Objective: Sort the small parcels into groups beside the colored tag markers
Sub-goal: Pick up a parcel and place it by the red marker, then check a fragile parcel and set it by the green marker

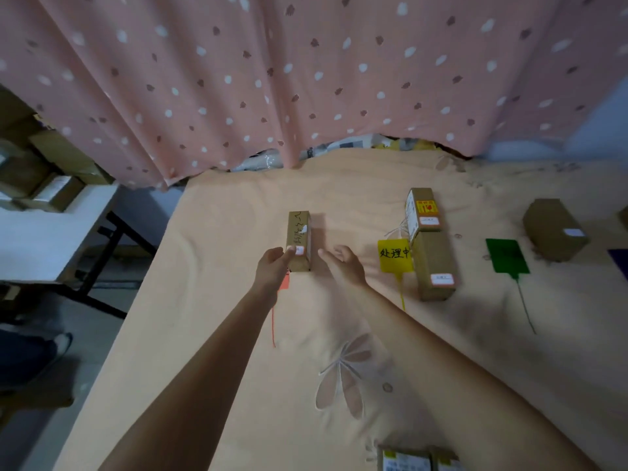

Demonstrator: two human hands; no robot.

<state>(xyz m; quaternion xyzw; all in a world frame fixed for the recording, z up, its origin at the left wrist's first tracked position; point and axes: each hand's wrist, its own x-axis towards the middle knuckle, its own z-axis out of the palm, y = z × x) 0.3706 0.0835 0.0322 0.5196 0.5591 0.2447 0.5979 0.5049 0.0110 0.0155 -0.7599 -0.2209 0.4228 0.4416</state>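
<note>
From my remote seat, the far left showed a white table (51, 232) with brown cartons (57, 192) piled on it, and a pink spotted curtain (306, 79) hung across the back. On the peach bedsheet (204, 334) a red tag marker (284, 283) lay mostly hidden under the left hand (273, 270), its thin tail trailing toward me. That hand's thumb touched the near end of a narrow brown parcel (299, 239) with handwriting on top; I could not tell whether the other fingers curled round it. Just right of the parcel, the right hand (343, 263) hovered with fingers loosely spread, holding nothing, blurred. Further right lay a yellow tag marker (394, 254) with black characters, touching a long brown box (435, 266); a second labelled box (423, 210) sat against that box's far end. Beyond them a green tag marker (506, 256) lay flat, near a squat brown box (554, 229). A dark blue tag (620, 263) was cut off at the right edge. At the bottom edge, two labelled parcels (418, 460) sat side by side, partly out of view.
</note>
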